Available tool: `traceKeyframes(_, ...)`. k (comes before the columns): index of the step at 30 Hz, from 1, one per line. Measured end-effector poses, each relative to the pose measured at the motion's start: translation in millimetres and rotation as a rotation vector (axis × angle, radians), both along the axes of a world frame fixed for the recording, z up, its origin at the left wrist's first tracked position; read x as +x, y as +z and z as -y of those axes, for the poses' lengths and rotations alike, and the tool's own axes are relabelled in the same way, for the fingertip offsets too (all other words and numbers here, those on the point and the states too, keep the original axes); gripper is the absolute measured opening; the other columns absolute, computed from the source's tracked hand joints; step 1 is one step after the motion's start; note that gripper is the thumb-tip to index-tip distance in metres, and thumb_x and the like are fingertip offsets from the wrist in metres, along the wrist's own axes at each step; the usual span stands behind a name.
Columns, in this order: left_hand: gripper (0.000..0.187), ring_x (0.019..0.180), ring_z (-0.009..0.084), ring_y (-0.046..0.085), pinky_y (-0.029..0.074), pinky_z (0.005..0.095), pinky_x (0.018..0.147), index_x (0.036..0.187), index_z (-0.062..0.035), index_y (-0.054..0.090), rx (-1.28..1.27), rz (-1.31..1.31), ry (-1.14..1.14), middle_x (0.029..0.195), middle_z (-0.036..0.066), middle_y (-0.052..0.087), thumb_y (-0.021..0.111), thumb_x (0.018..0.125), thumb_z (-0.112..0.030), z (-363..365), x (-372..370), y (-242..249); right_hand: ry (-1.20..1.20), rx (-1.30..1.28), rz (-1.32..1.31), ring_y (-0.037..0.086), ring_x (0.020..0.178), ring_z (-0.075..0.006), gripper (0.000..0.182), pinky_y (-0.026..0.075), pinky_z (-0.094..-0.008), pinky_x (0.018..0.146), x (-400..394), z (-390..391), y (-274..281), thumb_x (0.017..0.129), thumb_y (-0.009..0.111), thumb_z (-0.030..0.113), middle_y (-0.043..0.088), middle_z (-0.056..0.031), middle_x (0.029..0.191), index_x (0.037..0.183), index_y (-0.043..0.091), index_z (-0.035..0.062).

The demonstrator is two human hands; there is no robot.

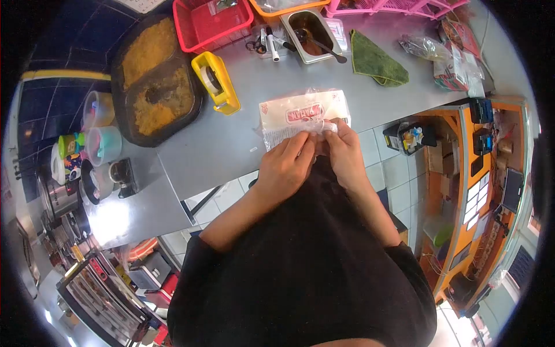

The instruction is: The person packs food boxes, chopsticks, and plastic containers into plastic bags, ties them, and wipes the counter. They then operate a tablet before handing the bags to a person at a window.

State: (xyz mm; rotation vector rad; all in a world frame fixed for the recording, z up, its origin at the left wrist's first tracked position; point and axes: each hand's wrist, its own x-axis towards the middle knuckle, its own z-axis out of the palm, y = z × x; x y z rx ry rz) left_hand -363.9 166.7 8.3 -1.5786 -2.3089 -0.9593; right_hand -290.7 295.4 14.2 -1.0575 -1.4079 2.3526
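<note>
A flat white packet with a red printed label (304, 113) lies at the counter's front edge, inside a clear plastic bag (277, 134). My left hand (286, 165) is closed, its fingertips pinching the near edge of the bag. Beside it, my right hand (347, 153) pinches the gathered plastic between thumb and fingers. The fingertips of both hands almost meet over the near side of the packet. What lies beneath them is hidden.
Behind the packet are a yellow tape dispenser (217, 84), markers (272, 45), a steel container with a spoon (312, 37) and a green cloth (377, 59). A dark two-part tray of food (188, 118) stands left. Plastic-wrapped packs (454, 72) lie right. A red basket (217, 32) sits farther back.
</note>
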Motion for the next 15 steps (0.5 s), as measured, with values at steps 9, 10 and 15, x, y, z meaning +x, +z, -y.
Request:
traceKeyframes(9, 0.022, 0.074, 0.0204, 0.067, 0.055, 0.0289, 0.063, 0.099, 0.0016, 0.062, -0.077, -0.014, -0.040, 0.098, 0.010, 0.062, 0.067, 0.081, -0.010, 2.7, -17.2, 9.4, 0.136, 0.064, 0.060, 0.065, 0.078, -0.0150, 0.015, 0.055, -0.0296, 0.070, 0.4, -9.4, 10.8, 0.098, 0.042, 0.002, 0.065, -0.0091, 0.093, 0.104, 0.056, -0.0017)
traceKeyframes(10, 0.020, 0.072, 0.0229, 0.067, 0.055, 0.0313, 0.061, 0.098, 0.0014, 0.062, -0.033, 0.033, -0.041, 0.095, 0.011, 0.062, 0.068, 0.081, -0.007, 1.6, -16.3, 10.0, 0.115, 0.019, 0.060, 0.066, 0.079, -0.0156, 0.016, 0.055, -0.0298, 0.071, 0.4, -8.8, 12.6, 0.097, 0.042, 0.002, 0.065, -0.0095, 0.094, 0.105, 0.056, -0.0017)
traceKeyframes(15, 0.020, 0.072, 0.0254, 0.066, 0.055, 0.0339, 0.061, 0.098, 0.0012, 0.063, 0.126, 0.135, -0.012, 0.091, 0.011, 0.063, 0.070, 0.080, -0.004, -3.1, -7.9, 8.6, 0.082, -0.034, 0.016, 0.067, 0.083, -0.0172, 0.020, 0.056, -0.0314, 0.075, 0.4, -8.2, 15.6, 0.097, 0.041, 0.002, 0.065, -0.0109, 0.099, 0.110, 0.055, -0.0021)
